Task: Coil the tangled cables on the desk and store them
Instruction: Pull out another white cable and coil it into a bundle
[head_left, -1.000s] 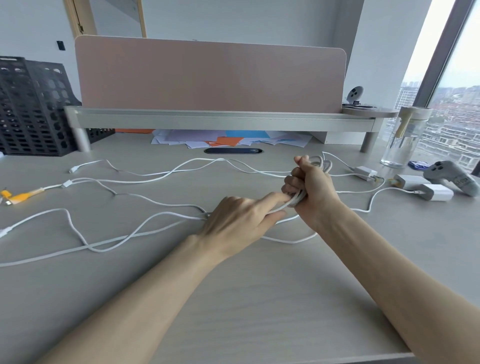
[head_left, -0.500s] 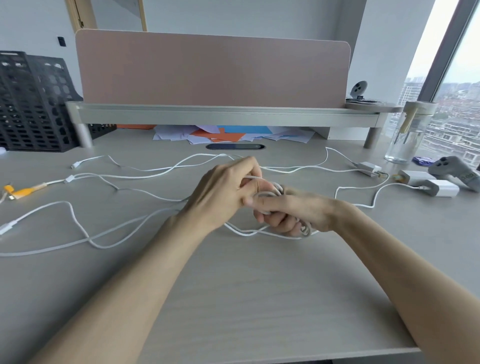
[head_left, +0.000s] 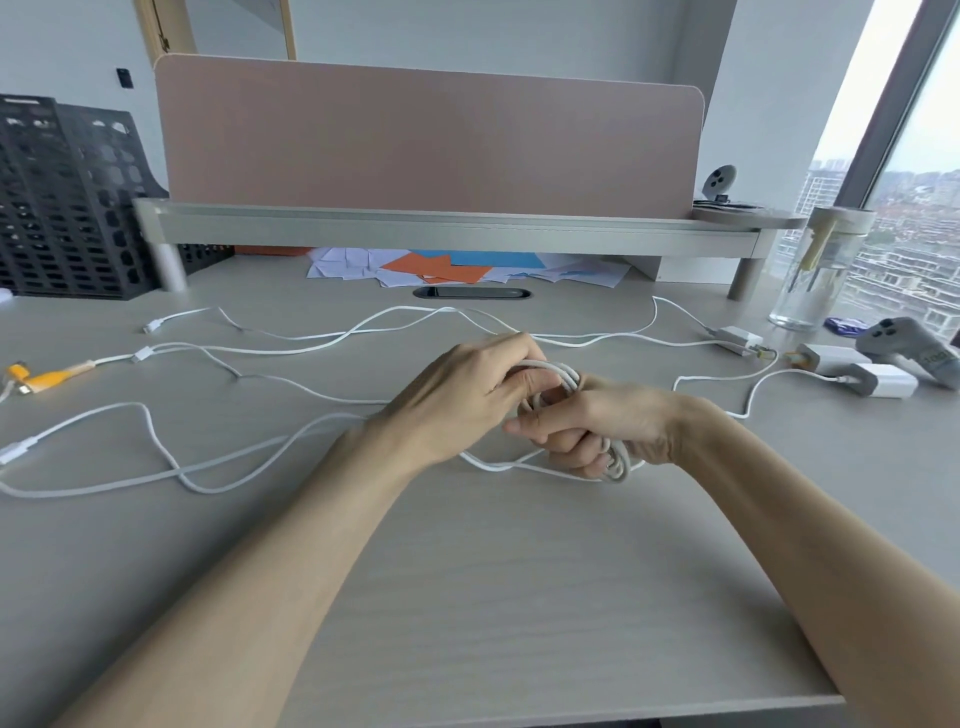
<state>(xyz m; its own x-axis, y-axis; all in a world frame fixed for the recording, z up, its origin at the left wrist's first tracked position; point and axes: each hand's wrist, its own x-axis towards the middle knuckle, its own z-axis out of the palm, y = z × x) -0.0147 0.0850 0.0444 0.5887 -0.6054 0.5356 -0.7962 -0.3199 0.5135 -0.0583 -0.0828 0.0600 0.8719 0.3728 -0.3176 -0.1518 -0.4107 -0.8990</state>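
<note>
Right hand (head_left: 602, 426) grip clamps the white coil (head_left: 618, 465); left hand (head_left: 462, 395) grip pinches its top loop, mid-surface (head_left: 519, 597), well back from the near edge; loose cables (head_left: 171, 467) sprawl left.

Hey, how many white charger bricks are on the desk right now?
3, all at far right: the far brick left of the glass jar, the middle brick beside the grey controller, the near brick in front of it. More may be hidden.

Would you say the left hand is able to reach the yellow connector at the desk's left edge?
Probably not yet: the left hand grips the coil that the right hand holds. Only loose cables lie between it and the yellow connector.
</note>
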